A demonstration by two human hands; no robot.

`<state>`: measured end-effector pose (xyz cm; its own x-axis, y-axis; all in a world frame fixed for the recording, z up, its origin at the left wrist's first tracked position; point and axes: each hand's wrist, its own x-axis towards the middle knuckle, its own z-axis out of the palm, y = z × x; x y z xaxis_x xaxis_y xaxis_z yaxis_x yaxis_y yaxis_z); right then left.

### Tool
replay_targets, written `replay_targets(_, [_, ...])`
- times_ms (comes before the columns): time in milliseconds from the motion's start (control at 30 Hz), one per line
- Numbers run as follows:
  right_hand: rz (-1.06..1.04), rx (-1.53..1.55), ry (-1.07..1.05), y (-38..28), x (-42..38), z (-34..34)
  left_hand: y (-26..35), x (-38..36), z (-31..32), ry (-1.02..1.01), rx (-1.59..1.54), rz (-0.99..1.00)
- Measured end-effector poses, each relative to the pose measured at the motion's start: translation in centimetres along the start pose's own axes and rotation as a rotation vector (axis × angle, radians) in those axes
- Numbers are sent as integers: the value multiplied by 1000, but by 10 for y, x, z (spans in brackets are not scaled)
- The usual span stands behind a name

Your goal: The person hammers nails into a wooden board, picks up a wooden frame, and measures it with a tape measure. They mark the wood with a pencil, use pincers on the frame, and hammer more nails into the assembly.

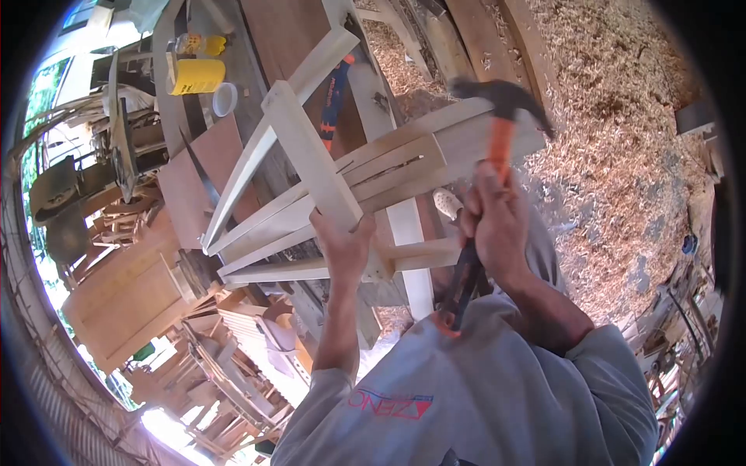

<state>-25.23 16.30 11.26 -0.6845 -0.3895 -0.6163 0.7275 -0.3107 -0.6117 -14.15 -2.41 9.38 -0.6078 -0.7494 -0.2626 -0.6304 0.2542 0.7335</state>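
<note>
My right hand (pixel 497 221) is closed around the handle of a claw hammer (pixel 502 147). Its dark head is raised and slightly blurred, while the orange and black handle end hangs down near my shirt. My left hand (pixel 343 242) grips the near end of a pale wooden crosspiece (pixel 311 155). That piece belongs to a wooden frame (pixel 245 175) of slanted slats, joined at its far end to another slat. Under the crosspiece, longer boards (pixel 396 167) run toward the right, one with a dark crack.
A dark bench (pixel 268 23) supports the frame. On it are a yellow tub (pixel 198 77), a white lid (pixel 225 99), a small yellow-capped bottle (pixel 203 45) and a blue and orange tool (pixel 334 101). Wood shavings (pixel 606 78) cover the floor at right; stacked wood (pixel 128 287) stands at left.
</note>
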Motion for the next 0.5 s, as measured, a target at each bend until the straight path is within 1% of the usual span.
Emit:
replay_targets(67, [-78, 213, 158, 6, 0, 6, 4, -3, -1, -1, -19, -27])
replay_targets(100, [-58, -68, 14, 17, -8, 8, 8, -1, 1, -12, -33, -37])
replay_targets(133, [-69, -65, 14, 16, -10, 14, 7, 1, 0, -13, -35, -27])
replay_targets(200, [242, -297, -329, 15, -12, 23, 8, 4, -5, -26, 33, -26])
replay_targets(233, [256, -283, -284, 9, -13, 24, 12, 8, -1, -19, 20, -22])
replay_targets(267, [273, -297, -295, 5, -12, 23, 15, 4, -1, -27, -42, -51])
replay_targets(333, [80, -39, -25, -3, -2, 18, 9, -1, -3, -35, -99, -91])
replay_targets(367, [-24, 110, 50, -8, 4, 19, -3, 2, 0, -6, -63, -7])
replay_targets(400, [-23, 105, 46, 4, 1, 19, -9, 3, 1, 20, -24, 75])
replay_targets(433, [34, -11, -35, 26, -5, 18, -3, 2, -1, 20, -27, 79])
replay_targets(467, [83, -125, -113, 37, -8, 21, 9, 3, -3, -9, 42, 0])
replay_targets(500, [210, -299, -264, 22, -15, 35, 17, 1, -3, -40, 115, -79])
